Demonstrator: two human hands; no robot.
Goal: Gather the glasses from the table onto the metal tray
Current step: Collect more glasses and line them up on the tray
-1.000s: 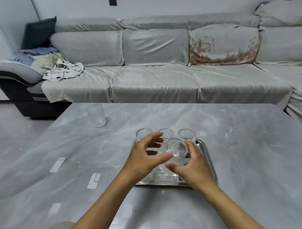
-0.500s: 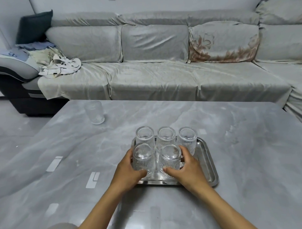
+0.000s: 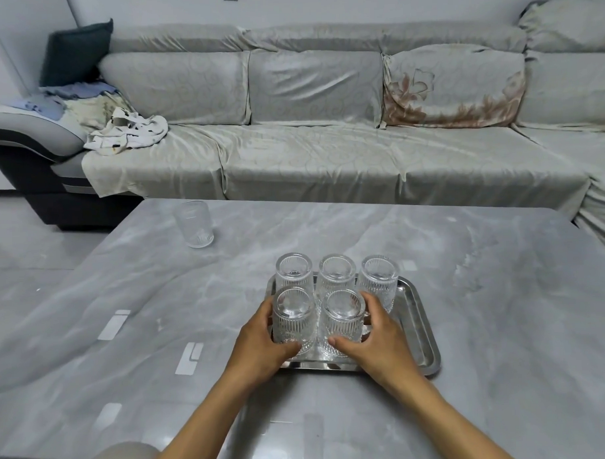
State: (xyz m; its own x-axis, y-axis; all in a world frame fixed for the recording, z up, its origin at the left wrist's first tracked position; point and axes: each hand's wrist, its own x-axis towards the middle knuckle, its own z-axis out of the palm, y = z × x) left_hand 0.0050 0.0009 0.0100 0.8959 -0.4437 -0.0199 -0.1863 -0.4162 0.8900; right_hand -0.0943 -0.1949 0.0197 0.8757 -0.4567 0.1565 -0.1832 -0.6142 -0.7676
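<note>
- The left hand [image 3: 260, 347] is curled around the front-left glass [image 3: 293, 320], thumb low on its near wall and fingers wrapped round its left side
- The right hand [image 3: 380, 340] cups the front-right glass [image 3: 342, 320] in the same way, thumb at the near base and fingers round the right side; one fingertip may also brush the back-right glass [image 3: 379, 283], though the clear ribbed walls make that hard to judge
- Both held glasses stand on the metal tray [image 3: 423, 331], just beside each other, long axis vertical; they look upside down, thick bases up, but through clear glass this is not certain
- Behind them a row of three stands on the same tray: the back-left glass [image 3: 293, 272], the back-middle glass [image 3: 337, 272] and the back-right one, all upright on end and close together
- The five glasses fill the left part of the tray; its right strip is bare metal
- The tray lies flat on the grey marbled table [image 3: 502, 308], long side running away from the person
- One lone glass [image 3: 194, 224] stands on end on the table near its far left corner, well apart from the tray
- Beyond the table is a sofa [image 3: 326, 153] under a pale cover, with crumpled cloth [image 3: 126, 132] at its left end
</note>
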